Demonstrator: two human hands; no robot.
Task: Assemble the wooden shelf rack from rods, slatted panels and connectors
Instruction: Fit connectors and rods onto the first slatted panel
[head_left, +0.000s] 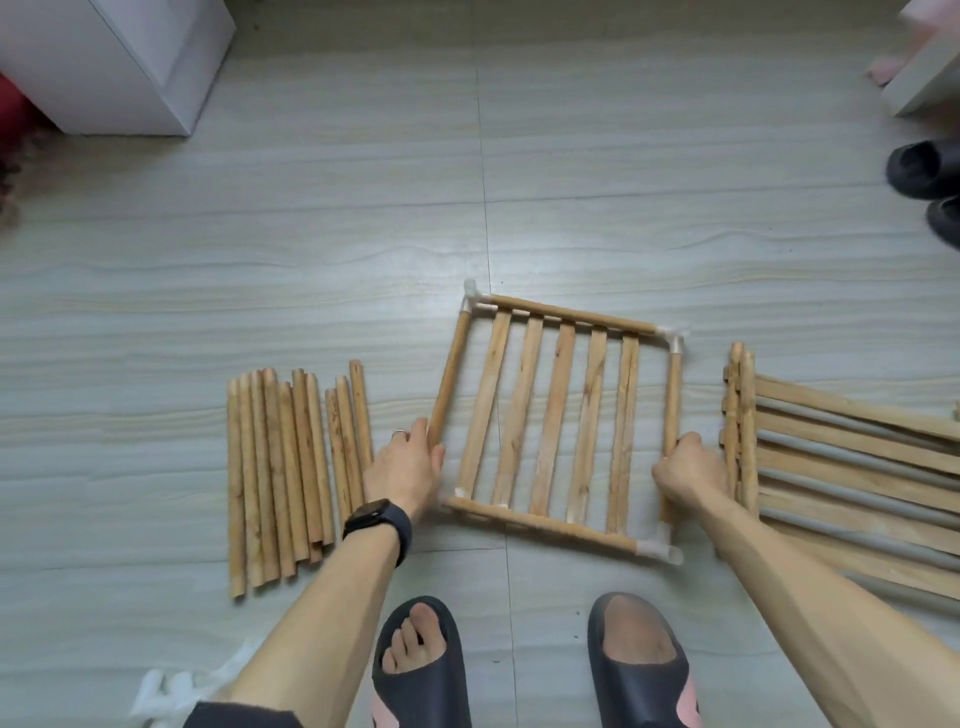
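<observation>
One tier is close to framed and everything else is loose stock, so I judge the rack to be early in its build. Biggest is the pile of slatted panels (857, 467), lying just outside the right hand (685, 473) and unframed, as far as shows. Next comes the shelf (551, 415), flat on the floor (363, 234) between the two hands: one slatted panel ringed by four rods, with white connectors (474, 301) at both far corners and at the near corner just inside the right wrist. The near corner by the left hand (408, 467) looks unjoined, the left rod (449, 374) ending short of the near rod (540, 522); whether a connector sits there I cannot tell. About a dozen loose rods (280, 467) lie in a row just outside the left wrist, probably uprights and rails for later tiers. The left hand curls its fingers round the near end of the left rod; the right hand makes a tight fist round the right rod (674, 400).
</observation>
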